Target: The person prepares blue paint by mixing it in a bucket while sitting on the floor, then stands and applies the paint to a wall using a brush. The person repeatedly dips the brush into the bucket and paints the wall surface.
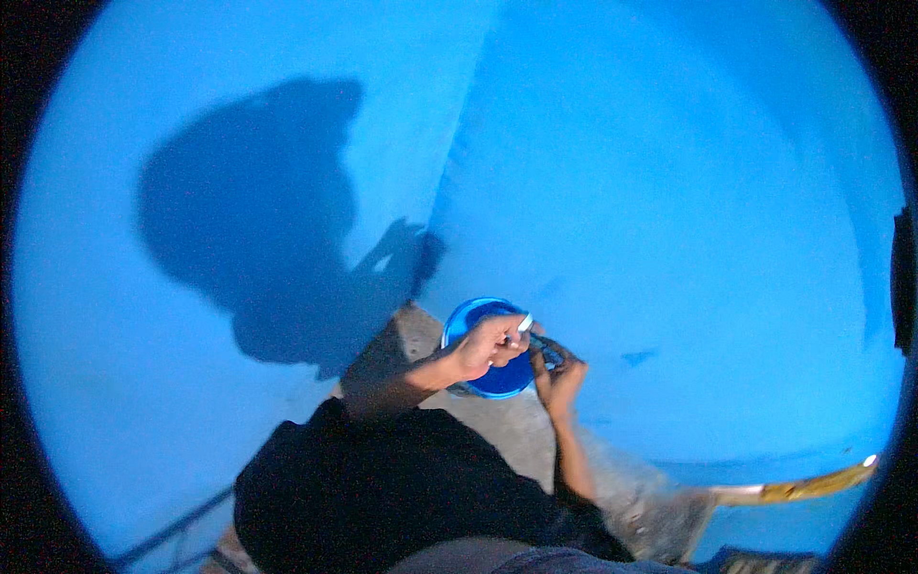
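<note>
My left hand [490,346] reaches over a round bucket [445,337] with deep blue liquid, likely paint, inside. Its fingers are closed, and a small white piece [525,323] shows at their tips; its kind is too small to tell. Just to the right, at the bucket's right rim, my right hand [560,381] is closed with its fingers pinched together. A slim dark, blue-tinged thing [543,344] sticks out of it toward the left hand. The two hands are close together, and whether they hold the same thing cannot be made out.
Two bright blue walls [650,210] meet in a corner ahead. The bucket stands on a grey rough floor [521,421]. A yellow-brown strip [813,486] lies at the lower right. A dark object [902,282] is at the right rim, thin dark bars [177,531] at the lower left.
</note>
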Available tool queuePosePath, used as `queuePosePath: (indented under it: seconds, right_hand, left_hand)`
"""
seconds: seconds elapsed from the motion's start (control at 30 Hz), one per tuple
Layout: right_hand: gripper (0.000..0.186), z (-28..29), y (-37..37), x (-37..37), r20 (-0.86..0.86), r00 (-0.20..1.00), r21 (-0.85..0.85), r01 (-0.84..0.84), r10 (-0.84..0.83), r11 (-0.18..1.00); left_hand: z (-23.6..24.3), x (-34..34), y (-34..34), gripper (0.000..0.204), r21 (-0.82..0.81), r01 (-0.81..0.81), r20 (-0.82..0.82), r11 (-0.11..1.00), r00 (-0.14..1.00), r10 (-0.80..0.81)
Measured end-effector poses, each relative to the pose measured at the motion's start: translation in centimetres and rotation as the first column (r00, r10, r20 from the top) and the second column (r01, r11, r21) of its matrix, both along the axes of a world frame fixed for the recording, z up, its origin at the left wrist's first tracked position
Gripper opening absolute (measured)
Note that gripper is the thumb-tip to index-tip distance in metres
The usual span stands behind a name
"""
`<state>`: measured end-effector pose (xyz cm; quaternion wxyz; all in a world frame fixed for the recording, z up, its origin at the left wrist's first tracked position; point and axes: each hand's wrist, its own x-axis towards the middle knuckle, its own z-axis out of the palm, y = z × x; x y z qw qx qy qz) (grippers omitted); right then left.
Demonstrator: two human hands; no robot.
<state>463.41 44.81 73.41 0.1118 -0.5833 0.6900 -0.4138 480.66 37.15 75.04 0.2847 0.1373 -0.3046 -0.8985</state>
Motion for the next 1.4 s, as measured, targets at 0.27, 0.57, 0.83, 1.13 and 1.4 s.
queuePosePath:
  seconds: [0.27,0.57,0.83,1.13,1.4]
  right_hand:
    - [0.016,0.5,-0.1,1.0,0.5,0.863,0.314,-0.249,0.064,0.916]
    - [0.022,0.6,0.7,0.1,-0.039,0.975,-0.073,-0.22,0.218,0.973]
    - [0.032,-2.6,0.4,0.0,-0.49,0.823,0.019,-0.318,0.286,0.948]
    - [0.02,-3.1,0.6,-0.5,-0.008,0.985,-0.017,-0.173,0.173,0.985]
    - [0.02,-2.4,0.3,0.0,0.318,0.906,0.073,-0.318,0.28,0.945]
  left_hand:
    - [3.3,0.7,0.4,0.056,-0.001,0.057,-0.005,0.998,0.998,-0.057]
    - [3.5,0.7,1.2,0.081,-0.008,0.05,0.065,0.999,0.997,-0.049]
    - [2.2,1.4,1.1,0.086,0.087,0.038,0.069,0.996,0.997,-0.044]
    - [-1.1,0.4,-0.2,0.085,0.063,0.047,0.028,0.997,0.998,-0.048]
    - [0.2,0.6,0.4,0.082,0.029,0.01,0.083,1.0,0.996,-0.012]
